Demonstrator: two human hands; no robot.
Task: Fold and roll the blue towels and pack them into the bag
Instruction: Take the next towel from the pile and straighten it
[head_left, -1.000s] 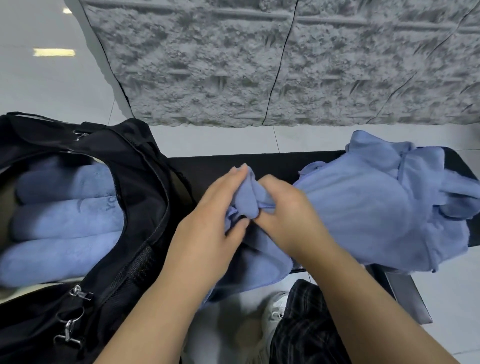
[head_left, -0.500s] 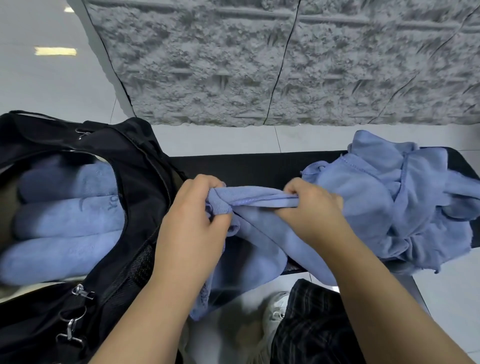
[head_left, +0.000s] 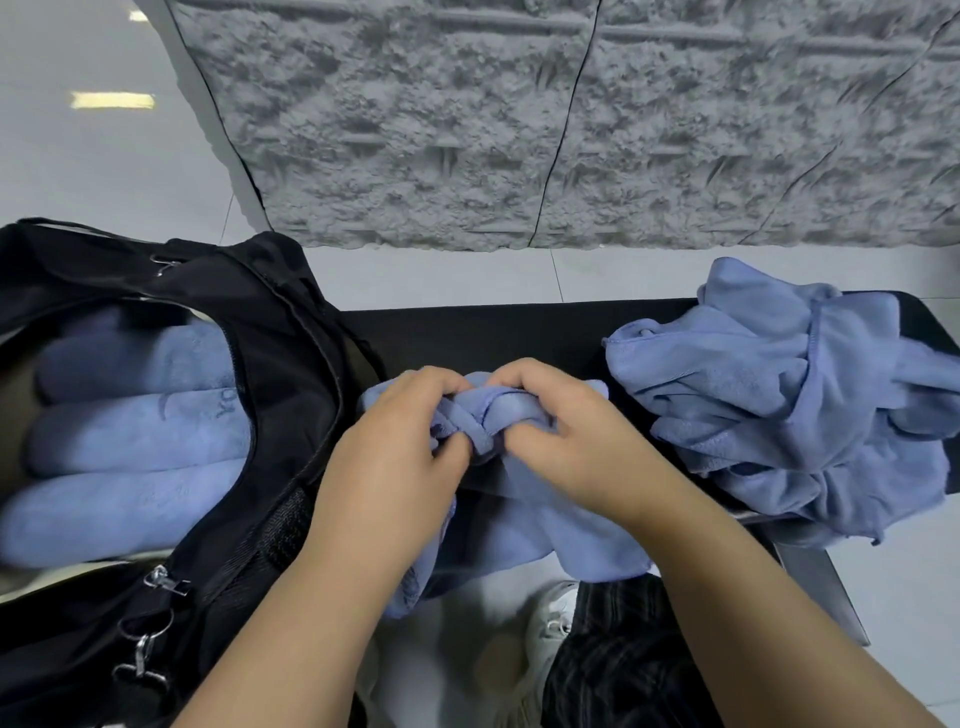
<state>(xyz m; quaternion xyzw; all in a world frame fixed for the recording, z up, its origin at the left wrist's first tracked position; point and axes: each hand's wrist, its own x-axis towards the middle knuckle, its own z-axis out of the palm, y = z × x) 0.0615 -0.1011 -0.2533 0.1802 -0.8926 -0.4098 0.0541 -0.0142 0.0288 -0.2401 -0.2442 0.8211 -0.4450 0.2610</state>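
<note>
Just right of the open black fabric bag (head_left: 270, 364), the left hand (head_left: 395, 457) and right hand (head_left: 571, 447) both pinch a bunched soft blue towel (head_left: 524, 525) on the black bench (head_left: 493, 332). Folding seems underway; next comes a tight roll, then stowing beside the rolled blue towels (head_left: 135, 452) inside.

Blue towels (head_left: 789, 395) (one (head_left: 540, 530) hanging), black bag (head_left: 280, 374), dark plaid trousers (head_left: 618, 670), grey wall (head_left: 571, 119).
</note>
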